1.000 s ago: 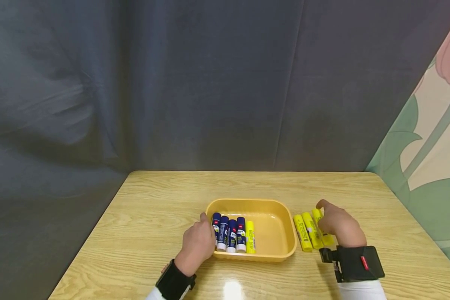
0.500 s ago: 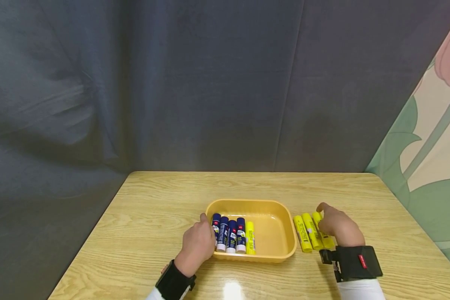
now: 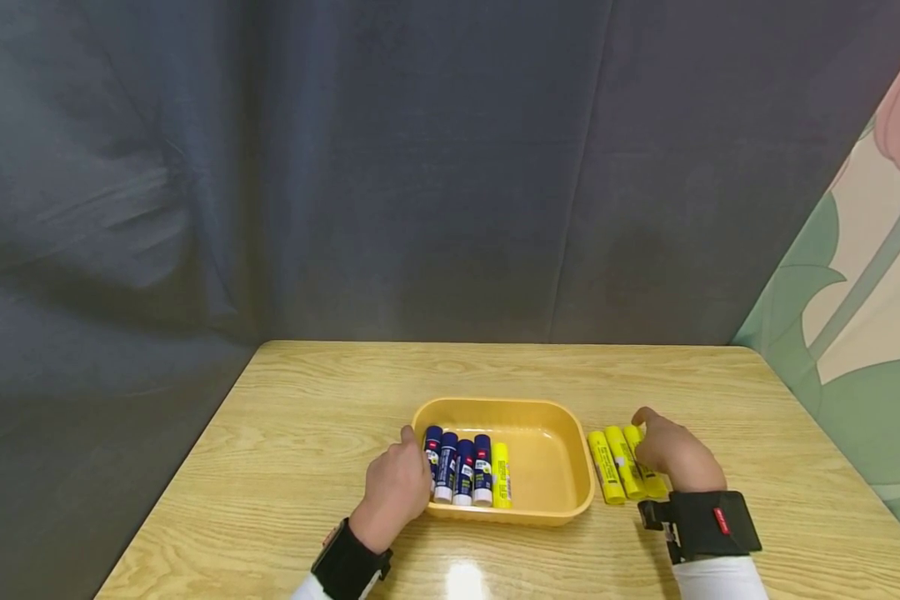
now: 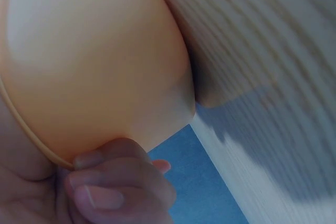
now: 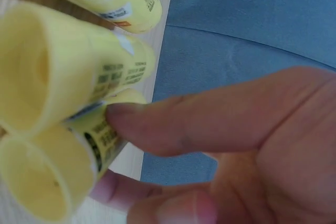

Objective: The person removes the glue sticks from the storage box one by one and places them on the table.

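My left hand (image 3: 396, 485) grips the left wall of a yellow plastic tray (image 3: 551, 454); the left wrist view shows curled fingers (image 4: 123, 177) against the outside below its rim. Inside the tray several blue glue sticks (image 3: 463, 475) lie side by side, with one yellow glue stick (image 3: 501, 475) at their right. Right of the tray, three more yellow glue sticks lie in a row on the table. My right hand (image 3: 678, 454) pinches the rightmost yellow glue stick (image 5: 100, 135) between thumb and fingers, partly hiding it in the head view. The middle glue stick (image 5: 105, 72) lies against it.
The light wooden table (image 3: 330, 392) ends at a dark curtain (image 3: 435, 208) behind and to the left. A wall with a painted flower (image 3: 877, 333) stands at the right. The tray's right half shows bare floor.
My right hand shifts very slightly, and the top of the rightmost yellow glue stick moves a little down and left. My left hand and the tray stay put.
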Tool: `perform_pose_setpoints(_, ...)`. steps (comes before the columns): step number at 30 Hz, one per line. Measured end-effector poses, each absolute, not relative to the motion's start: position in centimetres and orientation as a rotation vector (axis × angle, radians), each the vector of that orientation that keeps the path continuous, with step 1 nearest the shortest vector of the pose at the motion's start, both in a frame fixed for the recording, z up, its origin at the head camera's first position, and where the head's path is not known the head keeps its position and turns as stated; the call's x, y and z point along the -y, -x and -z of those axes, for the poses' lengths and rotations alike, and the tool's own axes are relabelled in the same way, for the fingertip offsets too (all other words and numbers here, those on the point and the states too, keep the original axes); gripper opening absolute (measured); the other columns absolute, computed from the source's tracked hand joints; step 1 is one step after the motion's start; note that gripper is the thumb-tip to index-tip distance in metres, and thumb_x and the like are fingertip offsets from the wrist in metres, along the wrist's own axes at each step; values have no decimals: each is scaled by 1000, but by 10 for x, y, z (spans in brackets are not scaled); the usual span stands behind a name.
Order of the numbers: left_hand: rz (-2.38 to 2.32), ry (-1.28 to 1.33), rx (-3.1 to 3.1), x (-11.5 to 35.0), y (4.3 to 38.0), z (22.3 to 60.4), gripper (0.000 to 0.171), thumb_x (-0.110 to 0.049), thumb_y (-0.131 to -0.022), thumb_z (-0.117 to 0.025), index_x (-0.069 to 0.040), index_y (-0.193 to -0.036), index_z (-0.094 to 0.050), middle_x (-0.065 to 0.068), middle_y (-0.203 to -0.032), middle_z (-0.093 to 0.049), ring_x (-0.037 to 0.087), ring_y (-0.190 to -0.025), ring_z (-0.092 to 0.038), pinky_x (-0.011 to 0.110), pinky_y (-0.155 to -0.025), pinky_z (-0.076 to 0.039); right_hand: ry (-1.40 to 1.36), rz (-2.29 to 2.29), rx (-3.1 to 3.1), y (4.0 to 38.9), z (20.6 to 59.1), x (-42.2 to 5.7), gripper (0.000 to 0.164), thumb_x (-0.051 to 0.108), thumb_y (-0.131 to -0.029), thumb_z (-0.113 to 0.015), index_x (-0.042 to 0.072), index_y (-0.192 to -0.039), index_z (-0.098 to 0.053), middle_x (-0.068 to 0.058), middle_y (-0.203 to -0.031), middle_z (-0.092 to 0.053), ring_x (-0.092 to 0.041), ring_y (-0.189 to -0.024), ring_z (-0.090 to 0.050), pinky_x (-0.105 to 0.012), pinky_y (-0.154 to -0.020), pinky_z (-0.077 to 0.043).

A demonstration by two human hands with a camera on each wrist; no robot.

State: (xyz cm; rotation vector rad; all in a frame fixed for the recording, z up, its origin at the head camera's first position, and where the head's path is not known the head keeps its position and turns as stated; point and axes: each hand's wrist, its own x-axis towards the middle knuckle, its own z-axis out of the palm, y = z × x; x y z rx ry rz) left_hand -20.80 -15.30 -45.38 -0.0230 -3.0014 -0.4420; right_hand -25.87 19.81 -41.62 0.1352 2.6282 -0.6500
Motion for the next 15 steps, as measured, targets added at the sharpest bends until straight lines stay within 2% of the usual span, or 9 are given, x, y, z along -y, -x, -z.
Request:
perform_pose_setpoints(9,433,28,2998,153,208,454,40,-18,-93,-45,13,-118,-42,17,-65,-60,22,-48,-54,38,-40,-45,-151,712,-2623,255,415,-197,53,-3,-79,-48,-5,-130,-31,-32,-102,-50,-28,-67,-49,-34,-55,-42)
perform_pose_setpoints(15,435,36,2986,153,208,455,37,-18,-92,-46,12,-115,-44,15,-63,-58,21,-46,-53,37,-38,-44,-161,756,-2619,253,412,-197,54,-5,-80,-47,-6,-131,-29,-34,-103,-49,-28,-63,-50,-32,-52,-45)
